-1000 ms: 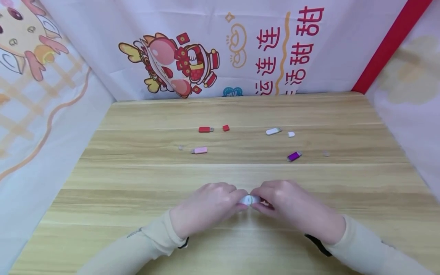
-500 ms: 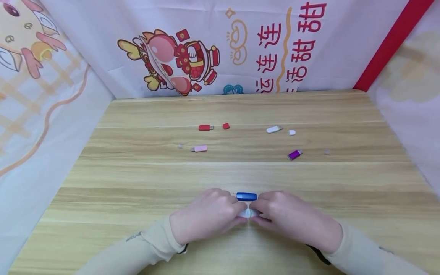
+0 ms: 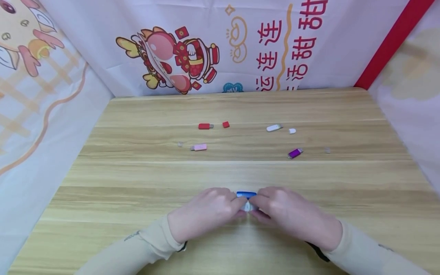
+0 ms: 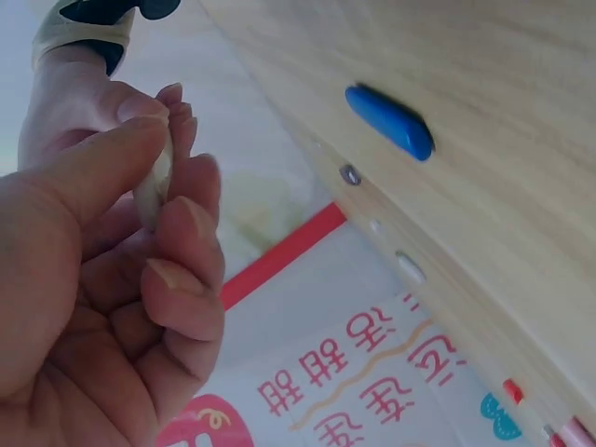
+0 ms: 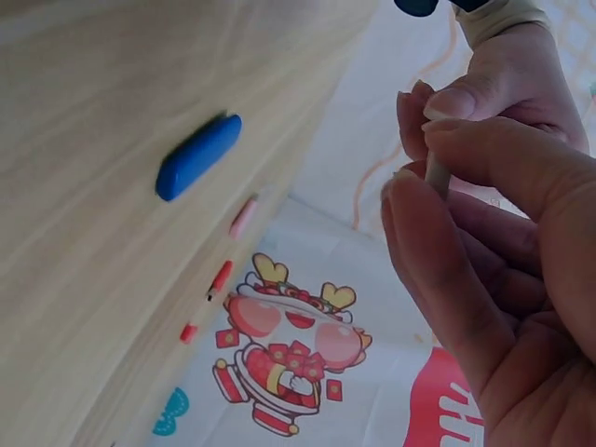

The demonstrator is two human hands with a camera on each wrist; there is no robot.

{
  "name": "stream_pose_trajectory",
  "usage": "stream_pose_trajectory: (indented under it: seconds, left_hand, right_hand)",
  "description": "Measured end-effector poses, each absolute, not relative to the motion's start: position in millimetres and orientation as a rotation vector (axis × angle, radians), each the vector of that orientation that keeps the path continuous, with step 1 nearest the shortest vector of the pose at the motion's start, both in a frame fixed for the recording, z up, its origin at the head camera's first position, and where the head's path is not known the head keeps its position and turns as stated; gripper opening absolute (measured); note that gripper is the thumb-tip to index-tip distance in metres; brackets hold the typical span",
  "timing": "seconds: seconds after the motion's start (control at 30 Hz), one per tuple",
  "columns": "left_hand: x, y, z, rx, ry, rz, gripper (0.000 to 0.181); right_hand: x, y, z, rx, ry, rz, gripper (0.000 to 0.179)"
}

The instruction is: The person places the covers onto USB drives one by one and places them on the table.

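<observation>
Low in the head view, my left hand [image 3: 209, 208] and right hand [image 3: 288, 212] meet fingertip to fingertip. Between them is a small white USB stick [image 3: 248, 206], each hand pinching one end with thumb and fingers. Most of it is covered by the fingers; a pale strip of the stick [image 4: 154, 191] shows in the left wrist view, where it is held up off the table. Just beyond the fingertips a blue USB stick [image 3: 245, 194] lies on the tabletop, touched by neither hand; the right wrist view shows that blue stick [image 5: 198, 156] whole.
Farther back on the wooden table [image 3: 154, 172] lie a red USB stick [image 3: 204, 126] with its cap [image 3: 225, 124], a white one [image 3: 274, 128] with its cap [image 3: 292, 131], a pink one [image 3: 199, 147] and a purple one [image 3: 295, 153]. Clear caps [image 3: 327, 150] lie near the last two.
Both hands, with the white USB stick between them, first came nearer the body, uncovering the blue stick, then moved slightly back towards it. The whole head view has tilted a little.
</observation>
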State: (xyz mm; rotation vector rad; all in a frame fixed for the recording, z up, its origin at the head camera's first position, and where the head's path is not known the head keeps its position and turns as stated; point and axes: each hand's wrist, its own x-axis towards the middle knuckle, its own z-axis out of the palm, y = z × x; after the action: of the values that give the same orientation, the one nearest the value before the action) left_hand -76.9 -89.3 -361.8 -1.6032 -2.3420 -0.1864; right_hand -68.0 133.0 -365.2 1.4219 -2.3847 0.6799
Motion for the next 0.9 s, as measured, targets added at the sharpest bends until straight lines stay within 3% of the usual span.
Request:
stream_pose_trajectory:
  seconds: [0.43,0.9]
  left_hand:
    - [-86.3,-89.4,-357.1,-1.489,-2.384,-0.271,0.019]
    - [-90.2,-91.5,-353.4,-1.541,-2.365,-0.181,0.016]
  right_hand:
    - [-78.1,138.2,-362.7,1.374,-2.314,0.791,0.02]
    - [-81.2,137.5,-356.2,1.373,-2.345,0.677,0.018]
